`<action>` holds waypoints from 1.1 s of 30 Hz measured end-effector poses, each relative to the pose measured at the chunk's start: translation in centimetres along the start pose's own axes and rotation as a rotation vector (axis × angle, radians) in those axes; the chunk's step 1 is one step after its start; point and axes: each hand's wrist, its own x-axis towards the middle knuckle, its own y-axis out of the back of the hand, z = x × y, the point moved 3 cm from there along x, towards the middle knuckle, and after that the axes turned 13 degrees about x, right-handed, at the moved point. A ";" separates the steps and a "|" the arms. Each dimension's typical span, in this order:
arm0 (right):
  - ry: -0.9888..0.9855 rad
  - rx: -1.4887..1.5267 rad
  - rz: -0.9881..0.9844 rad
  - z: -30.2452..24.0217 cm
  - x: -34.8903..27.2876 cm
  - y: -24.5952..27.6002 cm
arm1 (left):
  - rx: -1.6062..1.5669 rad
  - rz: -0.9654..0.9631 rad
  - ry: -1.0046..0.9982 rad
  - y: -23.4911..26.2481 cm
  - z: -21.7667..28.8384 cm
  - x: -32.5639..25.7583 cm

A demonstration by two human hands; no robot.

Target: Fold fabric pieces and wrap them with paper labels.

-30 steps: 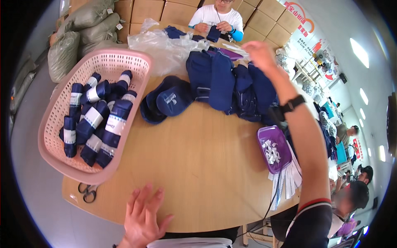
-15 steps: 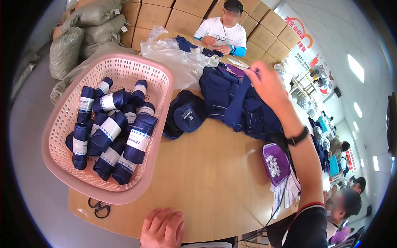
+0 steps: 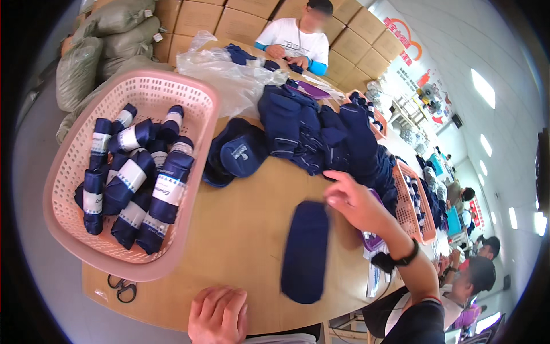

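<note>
A long navy sock-like cloth piece (image 3: 306,252) with a rounded end, slightly blurred, lies flat in front of me, right of the middle. My right hand (image 3: 358,203) is over its upper right corner. The index finger stretches out away from the thumb, and no grip on the cloth shows. At the table's near edge rests my left hand (image 3: 219,314), palm down, its fingers curled together with nothing visible in them. Beyond the right hand spreads a pile of navy cloth pieces (image 3: 292,123). Left of this pile sit round navy pouches (image 3: 240,152).
At left stands a pink basket (image 3: 200,114) of banded navy rolls (image 3: 129,178). Black scissors (image 3: 123,288) lie by it. A purple tray (image 3: 372,241) is partly behind my right arm; orange baskets (image 3: 427,226) stand farther right. Across the table, a person (image 3: 298,43) handles dark cloth near plastic bags (image 3: 229,80).
My right hand has come down and nearer from the pile, bringing the navy cloth piece onto the table before me. My left hand stays at the near edge. The view has shifted slightly.
</note>
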 end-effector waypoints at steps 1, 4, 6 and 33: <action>0.041 -0.064 0.056 1.7 0.9 0.1 | 0.051 -0.014 0.007 -0.2 -0.1 -0.2; 0.132 -0.158 0.285 4.4 6.0 4.2 | 0.137 -0.038 0.025 -0.5 -0.1 -0.5; 0.201 -0.138 0.460 4.2 9.5 7.3 | 0.179 -0.050 0.034 -0.5 0.0 -0.6; 0.041 -0.241 0.404 -2.2 7.5 12.7 | 0.093 0.093 0.049 0.0 -0.3 -1.5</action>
